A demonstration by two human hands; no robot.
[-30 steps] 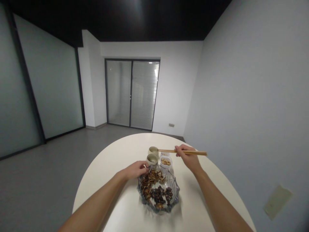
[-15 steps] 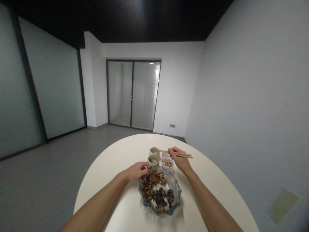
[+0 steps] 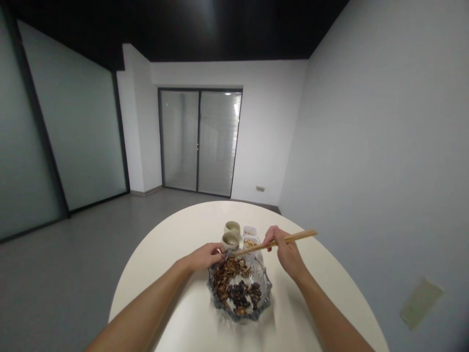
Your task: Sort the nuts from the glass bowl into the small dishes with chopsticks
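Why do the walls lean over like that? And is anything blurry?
In the head view, it looks like a wide lens bends the room, so the glass door leans. Also in the head view, the chopsticks look slightly soft.

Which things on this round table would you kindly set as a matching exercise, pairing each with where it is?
Things:
1. Chopsticks
2. Dark striped seeds
3. Pale nuts
4. Left hand

Places:
A. In a small white square dish
B. At the far rim of the glass bowl
C. Held in the right hand
D. Heaped inside the bowl

Right pairs: 1-C, 2-D, 3-A, 4-B.
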